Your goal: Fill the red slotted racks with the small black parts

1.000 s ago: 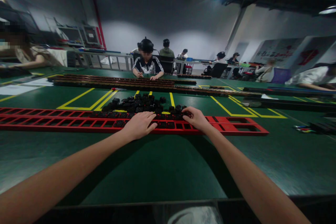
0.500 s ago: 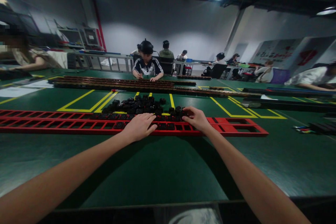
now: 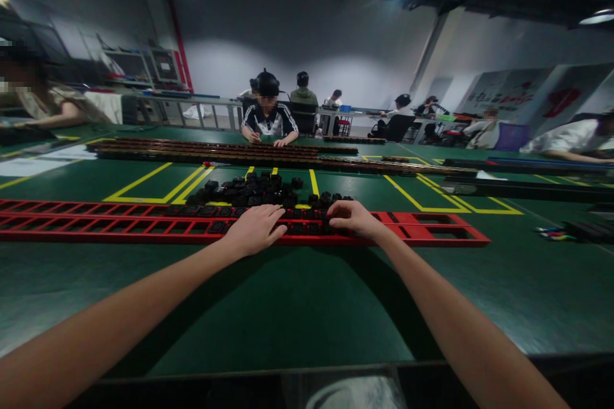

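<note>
Red frame is lying across the near part of the desk, running left to right, with two rows of slots. Left hand is resting palm down over the middle of the frame, fingers laid out flat and thumb spreading to the right; cannot tell whether anything is sitting under the palm. Right hand is hovering low over the frame just right of it, thumb and index finger curling around a black block at the slots; the fingers are partly hiding the block, so how deep it is sitting cannot be told. More seated blocks are filling slots around the left hand in both rows, while slots farther left are showing bare.

Loose pile of black blocks is spreading along the far edge of the frame, ahead of both hands. Yellow tape is marking boxes on the desk beyond. Long bars are lying side by side past the pile. Cables are lying at right, white sheets at far left. A person in a dark cap is sitting at the far side, facing the frame.
</note>
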`<state>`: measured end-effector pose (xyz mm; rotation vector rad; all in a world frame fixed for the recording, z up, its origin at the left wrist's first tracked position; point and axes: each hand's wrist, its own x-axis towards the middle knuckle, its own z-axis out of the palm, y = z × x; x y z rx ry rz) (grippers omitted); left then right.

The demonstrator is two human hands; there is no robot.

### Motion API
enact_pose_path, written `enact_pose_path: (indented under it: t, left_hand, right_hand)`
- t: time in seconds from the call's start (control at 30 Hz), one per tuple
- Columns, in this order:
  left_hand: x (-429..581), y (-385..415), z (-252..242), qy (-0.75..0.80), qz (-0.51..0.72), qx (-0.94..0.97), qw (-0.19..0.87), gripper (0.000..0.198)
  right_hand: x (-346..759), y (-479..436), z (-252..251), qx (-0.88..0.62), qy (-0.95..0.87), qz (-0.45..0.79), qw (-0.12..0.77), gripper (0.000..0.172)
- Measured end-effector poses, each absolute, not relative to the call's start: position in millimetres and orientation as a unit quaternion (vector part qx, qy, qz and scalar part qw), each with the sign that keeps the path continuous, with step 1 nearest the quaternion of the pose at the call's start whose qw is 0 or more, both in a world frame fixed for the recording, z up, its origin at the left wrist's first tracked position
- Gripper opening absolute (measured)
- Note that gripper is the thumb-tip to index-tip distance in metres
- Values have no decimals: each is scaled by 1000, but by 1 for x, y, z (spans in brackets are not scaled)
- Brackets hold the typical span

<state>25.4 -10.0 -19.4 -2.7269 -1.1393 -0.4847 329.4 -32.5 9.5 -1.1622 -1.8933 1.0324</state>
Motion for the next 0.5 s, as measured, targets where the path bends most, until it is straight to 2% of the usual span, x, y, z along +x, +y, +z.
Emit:
enact_pose_path:
  t: [0.5]
  left_hand:
    - [25,-8,-21,-377,-156,-909,84,54]
  right_hand:
    - [327,-37,17,-441,-779,345,281,27]
